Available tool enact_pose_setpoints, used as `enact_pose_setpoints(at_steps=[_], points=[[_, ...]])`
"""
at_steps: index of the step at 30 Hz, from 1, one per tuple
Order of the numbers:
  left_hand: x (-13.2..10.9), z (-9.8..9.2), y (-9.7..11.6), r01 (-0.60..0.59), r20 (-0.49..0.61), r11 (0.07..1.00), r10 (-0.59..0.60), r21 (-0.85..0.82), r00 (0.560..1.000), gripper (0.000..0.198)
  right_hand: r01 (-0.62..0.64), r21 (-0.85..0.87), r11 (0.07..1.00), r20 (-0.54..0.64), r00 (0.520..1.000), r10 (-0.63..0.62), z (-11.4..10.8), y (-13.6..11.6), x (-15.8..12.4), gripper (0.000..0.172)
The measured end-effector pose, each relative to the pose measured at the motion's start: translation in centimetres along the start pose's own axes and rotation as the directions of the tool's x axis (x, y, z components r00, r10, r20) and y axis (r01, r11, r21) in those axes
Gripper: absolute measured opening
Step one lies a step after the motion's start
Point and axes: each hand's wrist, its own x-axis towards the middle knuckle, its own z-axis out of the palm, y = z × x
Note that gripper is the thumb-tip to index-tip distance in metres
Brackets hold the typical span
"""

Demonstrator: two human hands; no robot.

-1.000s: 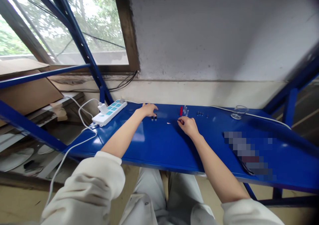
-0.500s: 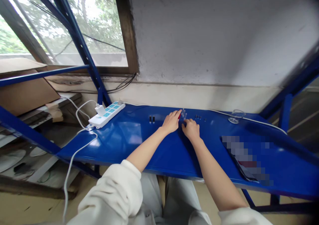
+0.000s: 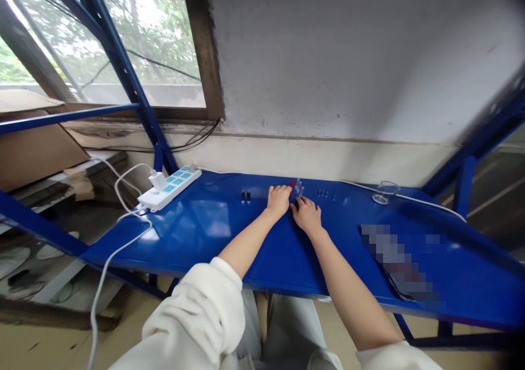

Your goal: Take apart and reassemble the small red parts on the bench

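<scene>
Blue-painted metal bench top [image 3: 213,233] bears both hands, close together near its back edge. Left hand [image 3: 279,199] curls beside a small red plastic piece [image 3: 292,185]. The right hand [image 3: 307,215] bends its fingers just short of tiny clear plastic pieces [image 3: 299,187]. I cannot tell if either grips anything. Fine sorting seems in hand, and such parts call for a fingertip pinch. Leftward, apart, stand two small black cylinders [image 3: 245,196].

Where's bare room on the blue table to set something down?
Bare table runs from the power strip to the two black parts, forward to the front edge. A smaller gap lies between the dark bits and the glass dish. Crowded around the left hand, right hand and red piece.
</scene>
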Motion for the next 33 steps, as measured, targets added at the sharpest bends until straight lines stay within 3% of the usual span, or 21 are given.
enact_pose_setpoints(at_steps=[6, 12, 17, 21, 25, 28, 33], points=[[-2.1, -2.3, -1.0, 0.027, -0.111, 0.974, -0.053, -0.224, 0.992, 0.017, -0.013, -0.006, 1.0, 0.018, 1.0, 0.013, 0.9, 0.0, 0.4, 0.046], [-5.4, -2.6, -2.4, 0.062, -0.242, 0.828, -0.233, -0.557, 0.942, 0.016, -0.019, 0.015, 1.0, 0.022, 1.0, 0.018, 1.3, 0.3, 0.8, 0.048], [-5.9, -2.4, -3.1, 0.07, -0.274, 0.794, -0.289, -0.603, 0.917, 0.014, 0.0, 0.021, 1.0, 0.036, 0.999, 0.0, 1.1, 0.3, 0.5, 0.046], [-5.7, -2.1, -3.1, 0.095, -0.233, 0.77, -0.305, -0.63, 0.923, 0.012, 0.124, 0.127, 0.984, 0.042, 0.991, -0.13, 0.4, 0.0, 0.2, 0.037], [-5.9, -2.0, -2.8, 0.09, -0.204, 0.731, -0.304, -0.677, 0.931, 0.011, 0.309, 0.353, 0.883, -0.116, 0.951, -0.287, -0.6, -0.9, 0.1, 0.027], [-6.0, -1.9, -2.9, 0.092, -0.171, 0.686, -0.305, -0.722, 0.937, 0.011, 0.357, 0.481, 0.801, -0.261, 0.93, -0.258, -1.3, -1.5, -0.1, 0.021], [-5.6, -0.9, -3.3, 0.119, -0.102, 0.497, -0.396, -0.86, 0.913, 0.014, 0.375, 0.637, 0.673, -0.262, 0.927, -0.269, -1.7, -1.9, -0.4, 0.016]])
